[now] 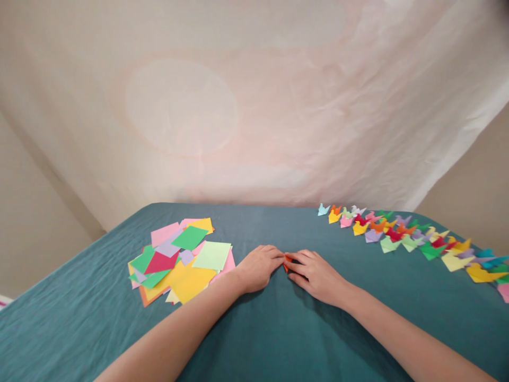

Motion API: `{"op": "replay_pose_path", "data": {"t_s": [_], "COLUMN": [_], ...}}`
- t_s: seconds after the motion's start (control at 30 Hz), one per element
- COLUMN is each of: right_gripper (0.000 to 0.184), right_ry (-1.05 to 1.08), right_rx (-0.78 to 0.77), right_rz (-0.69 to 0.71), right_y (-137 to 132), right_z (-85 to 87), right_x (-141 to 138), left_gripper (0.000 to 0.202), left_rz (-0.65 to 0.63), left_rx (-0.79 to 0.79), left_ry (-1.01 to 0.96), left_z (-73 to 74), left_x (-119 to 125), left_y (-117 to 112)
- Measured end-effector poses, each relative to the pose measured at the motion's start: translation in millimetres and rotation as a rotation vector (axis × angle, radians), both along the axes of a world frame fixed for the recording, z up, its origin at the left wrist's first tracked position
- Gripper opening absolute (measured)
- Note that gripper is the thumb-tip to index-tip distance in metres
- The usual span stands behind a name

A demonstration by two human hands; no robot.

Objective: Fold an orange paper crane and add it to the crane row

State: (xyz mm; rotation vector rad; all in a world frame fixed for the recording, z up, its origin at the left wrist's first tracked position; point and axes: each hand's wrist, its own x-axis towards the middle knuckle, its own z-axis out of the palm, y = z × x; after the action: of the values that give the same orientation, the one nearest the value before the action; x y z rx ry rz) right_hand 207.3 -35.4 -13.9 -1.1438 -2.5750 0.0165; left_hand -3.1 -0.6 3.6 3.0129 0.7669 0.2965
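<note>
A small folded piece of orange paper point(286, 263) lies between my two hands at the middle of the table, mostly hidden by fingers. My left hand point(260, 267) is closed, its fingertips pressed together on the paper's left side. From the right, my right hand point(312, 273) reaches in with its thumb and fingertips on the same paper, the fingers bent and close together. How far the paper is folded I cannot make out.
A loose pile of coloured paper squares point(194, 284) lies to the left of my hands. Several rows of folded paper birds point(392, 243) stand along the right side. A dark teal cloth point(254, 339) covers the table, and a pale hanging sheet point(278, 116) rises behind its far edge.
</note>
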Motion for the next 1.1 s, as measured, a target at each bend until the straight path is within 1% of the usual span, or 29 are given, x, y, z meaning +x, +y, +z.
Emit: {"op": "replay_pose_path", "data": {"t_s": [0.23,0.4,0.57,0.73,0.87,0.97,1.1], "right_gripper": [0.034,0.038,0.041,0.041,0.043,0.043,0.041], "right_ry": [-0.055,-0.096,-0.088,-0.078,-0.086,-0.086,-0.08], "right_rx": [-0.071,-0.138,-0.19,-0.24,-0.28,-0.303,-0.324], "right_rz": [0.042,0.065,0.069,0.045,0.026,0.032,0.045], "right_y": [-2.4,-3.5,-7.6,-8.8,-8.6,-8.6,-8.2], "right_z": [12.5,18.8,24.7,27.0,27.5,28.5,30.0], "right_x": [1.6,3.0,2.5,2.3,3.3,4.1,5.0], "left_gripper": [0.035,0.036,0.038,0.038,0.038,0.04,0.035], "left_rz": [-0.002,0.026,0.028,0.021,0.026,0.031,0.051], "left_rx": [0.05,0.099,0.127,0.123,0.127,0.12,0.128], "left_ry": [0.003,0.045,0.071,0.096,0.111,0.12,0.099], "left_z": [-4.0,-0.7,-0.1,-2.3,-1.2,0.0,0.8], "left_x": [1.3,3.3,0.6,-0.2,2.4,3.2,2.7], "left_y": [0.9,-1.3,-0.4,2.8,1.4,-0.9,-3.9]}}
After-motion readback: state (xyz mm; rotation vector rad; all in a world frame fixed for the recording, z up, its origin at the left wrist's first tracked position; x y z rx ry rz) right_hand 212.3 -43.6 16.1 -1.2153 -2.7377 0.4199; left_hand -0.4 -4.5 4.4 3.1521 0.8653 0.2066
